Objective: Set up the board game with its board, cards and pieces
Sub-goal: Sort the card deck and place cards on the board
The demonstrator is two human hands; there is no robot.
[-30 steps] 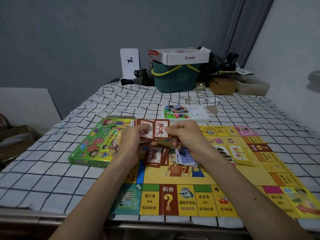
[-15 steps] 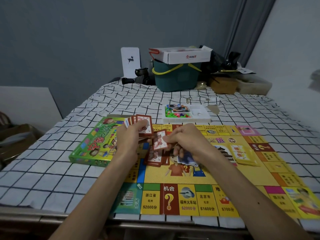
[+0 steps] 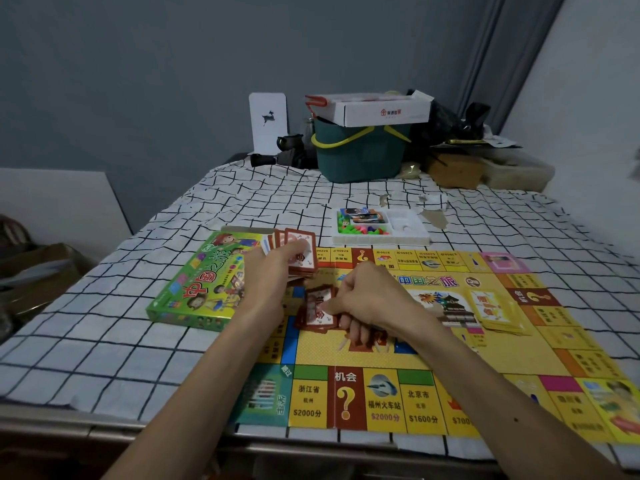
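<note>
The yellow game board [image 3: 450,348] lies open on the checked cloth. My left hand [image 3: 277,268] holds a fanned stack of red-backed cards [image 3: 298,251] above the board's far left corner. My right hand [image 3: 367,303] pinches one red-backed card onto a small pile of red-backed cards [image 3: 317,311] on the board's middle. Its lower fingers are curled over something I cannot make out. A pile of yellow cards [image 3: 493,310] rests on the board's right half. The white piece tray [image 3: 379,228] with coloured pieces sits beyond the board.
The green game box [image 3: 197,282] lies left of the board. At the far end stand a teal basket [image 3: 360,150] with a white carton on it, a white card with a deer, and dark clutter. The table's front edge is just below the board.
My right hand has carried one red card from the fan down onto the pile on the board. My left hand has stayed up with the remaining cards.
</note>
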